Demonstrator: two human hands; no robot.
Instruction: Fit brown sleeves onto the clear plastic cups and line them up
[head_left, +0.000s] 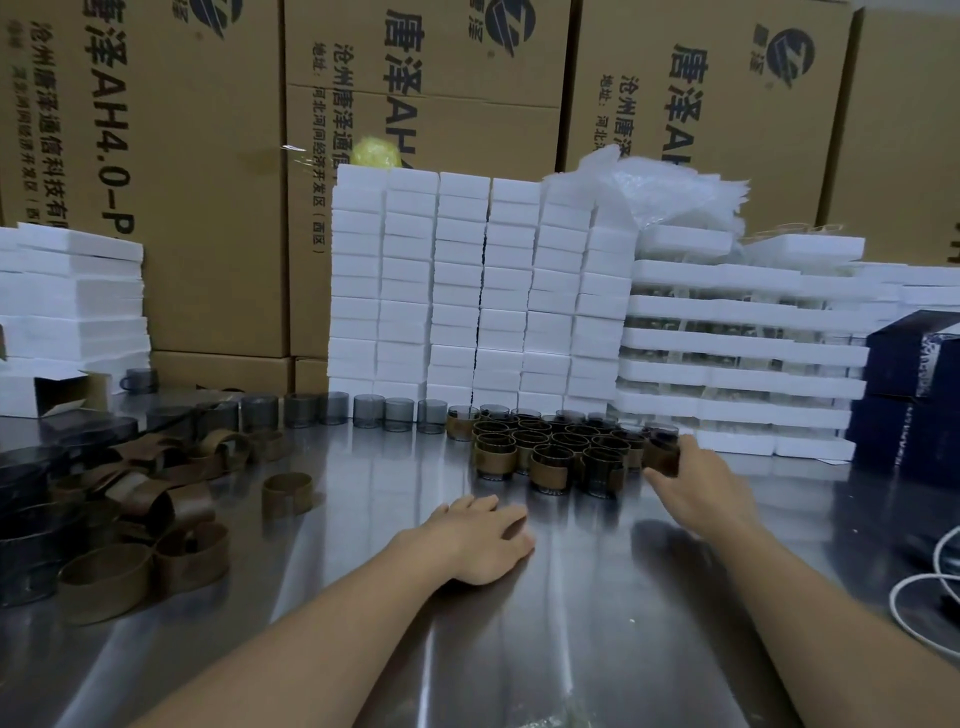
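Note:
Several sleeved cups (550, 447) stand packed in rows at the middle back of the steel table (389, 597). My right hand (701, 486) grips one more sleeved cup (662, 451) at the right end of that group. My left hand (480, 535) rests flat on the table in front of the group, holding nothing. A row of bare smoky clear cups (332, 410) runs along the back to the left. Loose brown sleeves (156, 488) lie in a heap at the left, and one sleeve (287, 493) stands apart from it.
Stacks of white foam blocks (478, 291) rise right behind the cups, with foam trays (737, 343) to their right. Dark blue boxes (914, 395) stand at the far right. A white cable (930, 587) loops at the right edge. Cardboard cartons (208, 156) form the back wall.

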